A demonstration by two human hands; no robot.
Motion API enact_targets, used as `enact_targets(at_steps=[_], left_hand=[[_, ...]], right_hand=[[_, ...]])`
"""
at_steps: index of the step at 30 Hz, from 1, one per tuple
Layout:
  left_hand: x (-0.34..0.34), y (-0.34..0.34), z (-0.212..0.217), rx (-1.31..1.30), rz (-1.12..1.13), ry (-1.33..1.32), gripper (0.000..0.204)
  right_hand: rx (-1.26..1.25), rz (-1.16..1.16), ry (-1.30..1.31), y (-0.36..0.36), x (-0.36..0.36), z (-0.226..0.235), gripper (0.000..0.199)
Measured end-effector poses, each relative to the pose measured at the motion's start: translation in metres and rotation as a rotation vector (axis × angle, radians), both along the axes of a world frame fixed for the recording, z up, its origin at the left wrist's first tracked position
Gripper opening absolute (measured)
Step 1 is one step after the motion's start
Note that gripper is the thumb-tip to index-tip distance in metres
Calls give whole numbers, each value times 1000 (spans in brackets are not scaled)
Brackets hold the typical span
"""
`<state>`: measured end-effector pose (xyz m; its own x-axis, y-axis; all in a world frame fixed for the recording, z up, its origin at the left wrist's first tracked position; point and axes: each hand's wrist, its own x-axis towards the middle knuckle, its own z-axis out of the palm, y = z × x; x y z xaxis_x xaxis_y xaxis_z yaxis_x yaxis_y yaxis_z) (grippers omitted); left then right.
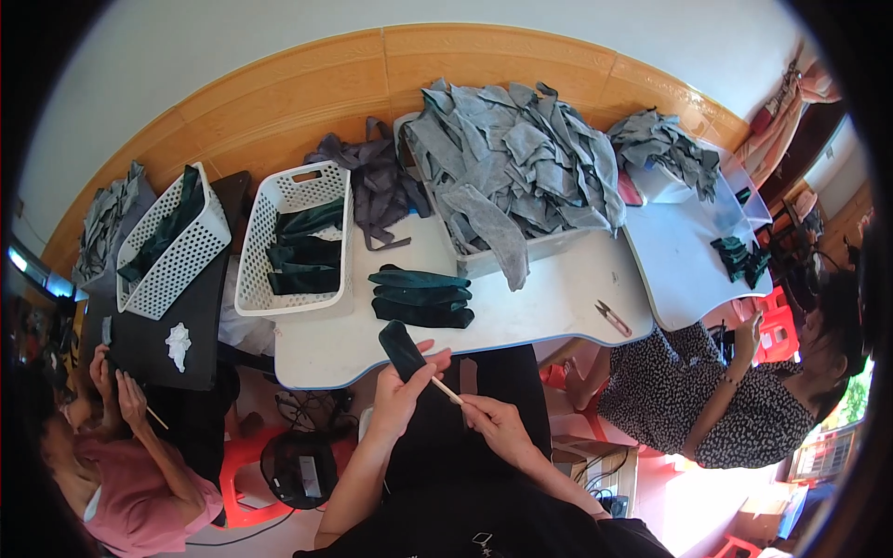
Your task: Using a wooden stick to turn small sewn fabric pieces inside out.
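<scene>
My left hand (400,398) is closed around a dark green velvet fabric strip (399,344), which sticks up past the fingers toward the table edge. A thin pale wooden stick (447,391) runs from the lower end of the strip to my right hand (499,428). My right fingers pinch the stick's near end. Whether the stick's far end lies inside the fabric is hidden by my left hand. Just beyond, on the white table (316,358), lies a small stack of similar green velvet strips (421,298).
White baskets (244,279) hold green pieces at the left. Behind, a large heap of grey fabric strips (530,149) fills a bin. Thread snips (613,318) lie at the table's right. One person (139,484) works with a stick at left; another person (707,400) sits at right.
</scene>
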<state>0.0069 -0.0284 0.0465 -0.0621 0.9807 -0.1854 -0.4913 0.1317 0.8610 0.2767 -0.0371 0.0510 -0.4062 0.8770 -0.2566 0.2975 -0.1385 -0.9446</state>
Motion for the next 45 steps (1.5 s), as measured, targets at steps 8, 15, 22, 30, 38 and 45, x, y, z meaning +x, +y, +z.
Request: enact_targets(at_steps=[8, 15, 22, 30, 38, 45], left_hand=[[-51, -7, 24, 62, 196, -344, 46], [-57, -18, 17, 52, 252, -278, 33], [-36, -21, 5, -32, 377, -342, 32], [-47, -21, 14, -26, 310, -399, 40], [-64, -28, 8, -133, 343, -481, 45], [-46, -27, 2, -107, 387, -439, 44]], right_hand=[[-198, 30, 101, -19, -13, 11, 36], [-198, 55, 104, -29, -20, -3, 37], [-287, 40, 178, -46, -31, -25, 38], [-489, 74, 356, -44, -40, -19, 40], [-496, 61, 360, -57, -28, -26, 39], [-619, -85, 495, -73, -44, -29, 36]])
